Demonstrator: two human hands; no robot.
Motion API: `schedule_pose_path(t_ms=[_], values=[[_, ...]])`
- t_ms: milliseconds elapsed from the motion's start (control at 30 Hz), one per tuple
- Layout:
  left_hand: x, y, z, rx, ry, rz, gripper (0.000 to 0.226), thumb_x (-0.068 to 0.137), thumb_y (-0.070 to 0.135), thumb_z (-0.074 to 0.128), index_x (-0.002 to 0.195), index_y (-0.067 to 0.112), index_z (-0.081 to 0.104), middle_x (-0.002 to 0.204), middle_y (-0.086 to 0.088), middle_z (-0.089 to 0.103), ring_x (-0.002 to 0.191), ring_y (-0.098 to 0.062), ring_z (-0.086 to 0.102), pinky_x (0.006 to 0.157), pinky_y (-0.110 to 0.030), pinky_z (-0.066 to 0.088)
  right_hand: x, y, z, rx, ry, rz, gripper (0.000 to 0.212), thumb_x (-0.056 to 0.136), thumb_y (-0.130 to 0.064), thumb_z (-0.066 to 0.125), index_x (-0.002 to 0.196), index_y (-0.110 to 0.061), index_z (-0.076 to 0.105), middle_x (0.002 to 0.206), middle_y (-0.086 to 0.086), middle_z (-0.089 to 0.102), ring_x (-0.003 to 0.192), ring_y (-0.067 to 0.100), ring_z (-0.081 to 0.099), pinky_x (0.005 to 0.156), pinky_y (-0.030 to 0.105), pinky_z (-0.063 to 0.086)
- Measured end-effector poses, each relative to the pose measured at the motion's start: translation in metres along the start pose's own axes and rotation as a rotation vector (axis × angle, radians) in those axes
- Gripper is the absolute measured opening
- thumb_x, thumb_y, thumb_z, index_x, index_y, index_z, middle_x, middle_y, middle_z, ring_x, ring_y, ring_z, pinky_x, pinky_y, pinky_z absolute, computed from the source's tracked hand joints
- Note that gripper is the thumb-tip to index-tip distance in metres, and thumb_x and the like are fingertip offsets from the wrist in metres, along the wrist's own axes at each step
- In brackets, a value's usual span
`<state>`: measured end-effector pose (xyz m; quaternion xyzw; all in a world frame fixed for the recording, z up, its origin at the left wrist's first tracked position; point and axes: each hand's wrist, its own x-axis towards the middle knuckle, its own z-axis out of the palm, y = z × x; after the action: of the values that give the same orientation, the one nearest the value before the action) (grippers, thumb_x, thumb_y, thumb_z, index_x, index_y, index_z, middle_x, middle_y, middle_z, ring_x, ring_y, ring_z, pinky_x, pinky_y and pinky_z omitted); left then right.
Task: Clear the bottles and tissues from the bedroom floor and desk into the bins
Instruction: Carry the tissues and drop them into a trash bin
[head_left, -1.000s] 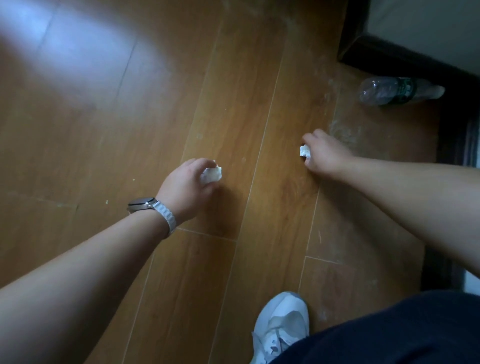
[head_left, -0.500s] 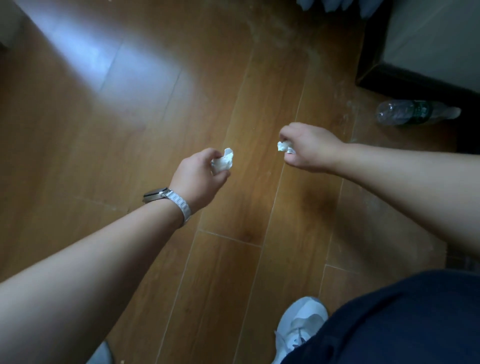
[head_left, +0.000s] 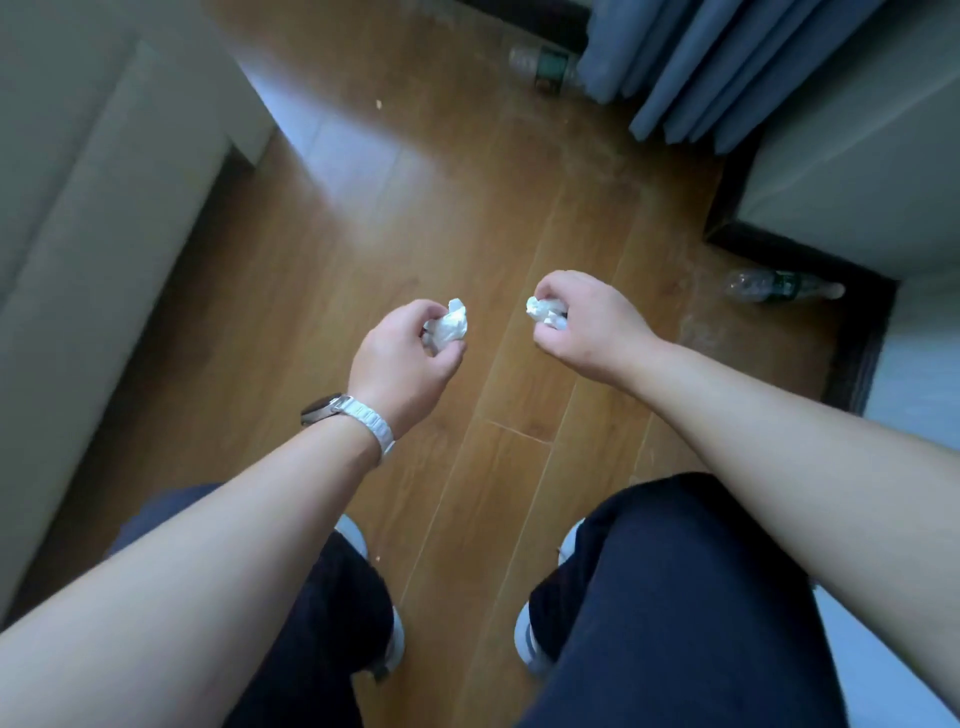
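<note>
Tissues (head_left: 451, 325) higher above floor (head_left: 519, 218) now

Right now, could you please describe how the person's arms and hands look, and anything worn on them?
Both forearms are bare, with no sleeves in view, and neither the left hand nor the right hand wears a glove or a visible ring. The left wrist carries a silver-cased wristwatch with a white link band; the right wrist has nothing on it.

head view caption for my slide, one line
Left hand holds left tissue, right hand holds right tissue; near bottle and far bottle lie on floor
</note>
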<state>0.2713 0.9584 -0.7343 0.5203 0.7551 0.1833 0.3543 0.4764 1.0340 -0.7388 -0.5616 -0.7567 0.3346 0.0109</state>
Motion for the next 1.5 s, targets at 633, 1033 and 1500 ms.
schedule_pose_path(t_ms=[633,1033,1500], values=[[-0.187,0.139,-0.385,-0.208,0.304,0.011,0.028,0.080,0.022,0.075,0.106,0.018,0.066,0.093,0.007,0.062,0.081,-0.013,0.057,0.079,-0.027,0.047,-0.141,-0.385,-0.251,-0.028,0.010,-0.225,0.028,0.081,-0.019,0.064,0.108,-0.018,0.060,0.101,-0.003,0.058,0.088,0.016,0.055,0.080,0.038,0.049],[-0.251,0.102,-0.506,-0.347,0.510,-0.011,0.024,0.079,0.023,0.076,0.101,0.025,0.065,0.089,0.007,0.063,0.079,-0.010,0.057,0.070,-0.012,0.041,-0.163,-0.557,-0.271,-0.161,0.013,-0.374,0.025,0.080,-0.024,0.059,0.106,-0.023,0.059,0.104,-0.008,0.057,0.090,0.017,0.056,0.080,0.034,0.048],[-0.267,0.057,-0.583,-0.238,0.784,-0.204,0.032,0.080,0.023,0.076,0.110,0.017,0.066,0.095,0.005,0.062,0.086,-0.014,0.058,0.080,-0.029,0.050,-0.105,-0.672,-0.246,-0.267,-0.157,-0.727,0.024,0.088,-0.020,0.059,0.112,-0.015,0.062,0.112,0.000,0.059,0.101,0.018,0.053,0.078,0.023,0.038]])
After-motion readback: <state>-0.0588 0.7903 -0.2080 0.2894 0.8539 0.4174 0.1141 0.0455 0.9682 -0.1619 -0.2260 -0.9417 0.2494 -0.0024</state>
